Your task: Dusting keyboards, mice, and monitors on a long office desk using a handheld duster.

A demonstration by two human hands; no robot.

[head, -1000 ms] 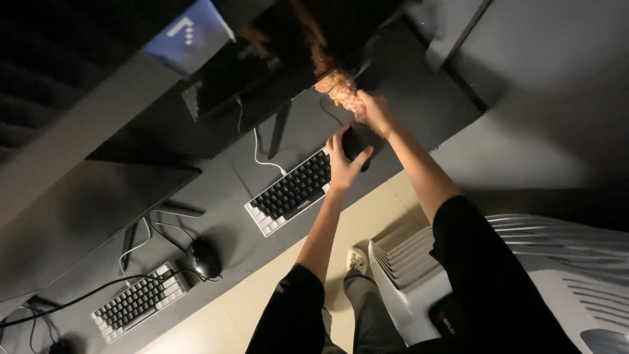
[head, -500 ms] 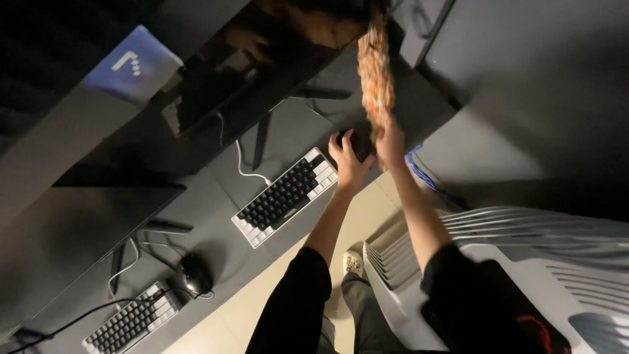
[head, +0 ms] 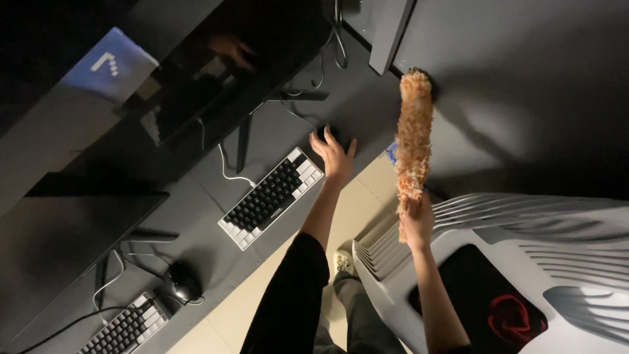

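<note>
My left hand [head: 335, 156] lies flat on the dark desk [head: 275, 124], fingers spread over a black mouse [head: 325, 133], just right of a black-and-white keyboard [head: 271, 196]. My right hand [head: 417, 219] grips the handle end of a long fluffy orange duster [head: 414, 141]. The duster stands up from my hand, off the desk's right end, with its tip near a dark wall. A black monitor [head: 216, 72] stands behind the keyboard.
A white slatted chair [head: 524, 262] with a black and red cushion sits at the lower right. A second keyboard [head: 124, 328], a second black mouse [head: 183, 283] and another dark monitor [head: 59, 249] occupy the desk's left part. Cables run behind the monitor stand.
My right hand has pulled the duster away from the monitor and desk, out to the right. My left hand stays at the mouse beside the keyboard.
</note>
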